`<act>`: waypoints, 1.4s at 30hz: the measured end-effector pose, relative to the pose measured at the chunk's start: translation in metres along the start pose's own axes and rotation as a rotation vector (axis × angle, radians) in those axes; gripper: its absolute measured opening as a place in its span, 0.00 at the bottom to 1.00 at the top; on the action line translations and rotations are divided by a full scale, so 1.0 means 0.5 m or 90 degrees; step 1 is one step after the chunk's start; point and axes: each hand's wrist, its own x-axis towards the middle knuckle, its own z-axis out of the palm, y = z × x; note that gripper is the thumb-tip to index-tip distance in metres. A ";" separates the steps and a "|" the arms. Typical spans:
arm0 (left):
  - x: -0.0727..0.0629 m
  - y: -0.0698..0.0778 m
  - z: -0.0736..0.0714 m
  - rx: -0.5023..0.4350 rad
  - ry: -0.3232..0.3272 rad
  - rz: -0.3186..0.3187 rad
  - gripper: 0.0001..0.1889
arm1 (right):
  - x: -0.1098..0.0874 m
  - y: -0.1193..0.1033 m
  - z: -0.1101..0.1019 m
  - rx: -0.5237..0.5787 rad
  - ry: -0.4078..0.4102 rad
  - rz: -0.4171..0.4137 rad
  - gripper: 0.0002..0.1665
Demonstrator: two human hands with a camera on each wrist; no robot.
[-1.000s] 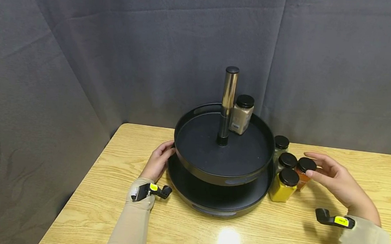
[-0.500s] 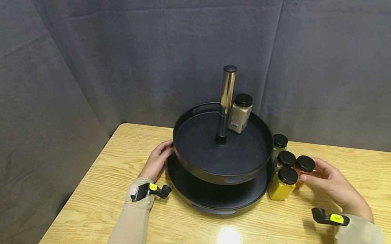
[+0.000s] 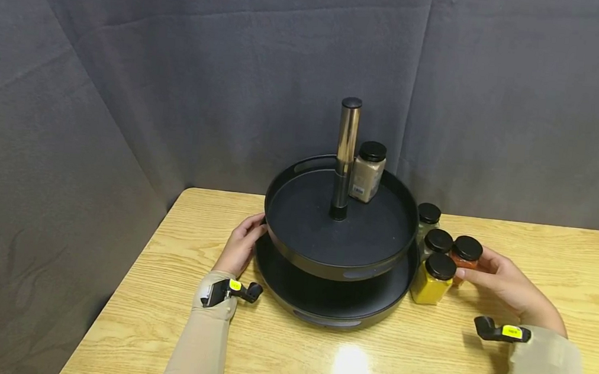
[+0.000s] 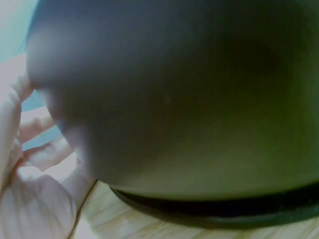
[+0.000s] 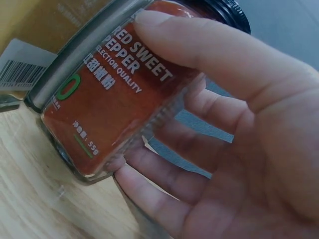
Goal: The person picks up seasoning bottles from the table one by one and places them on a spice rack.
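A black two-tier round tray with a metallic centre post stands on the table. My left hand holds its left side, near the lower tier's rim; in the left wrist view the fingertips are hidden behind the dark wall. My right hand grips a spice jar labelled "Red Sweet Pepper", filled with red powder and capped in black. The thumb lies across the label while the fingers wrap the jar's other side. A jar of beige powder stands on the upper tier behind the post.
Beside the tray's right edge, a yellow-powder jar stands in front of two more black-lidded jars, a middle one and a rear one. Grey cloth hangs behind the wooden table.
My right hand has moved left and closed its thumb and fingers around the red pepper jar. The left hand stays at the tray's side.
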 end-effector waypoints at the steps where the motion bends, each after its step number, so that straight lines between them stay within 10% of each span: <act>1: 0.001 0.000 -0.001 0.001 0.002 -0.001 0.22 | 0.000 0.000 0.000 -0.009 0.004 0.005 0.22; 42: 0.001 0.000 -0.001 0.008 -0.003 -0.001 0.22 | -0.009 -0.012 0.000 -0.020 0.125 0.032 0.20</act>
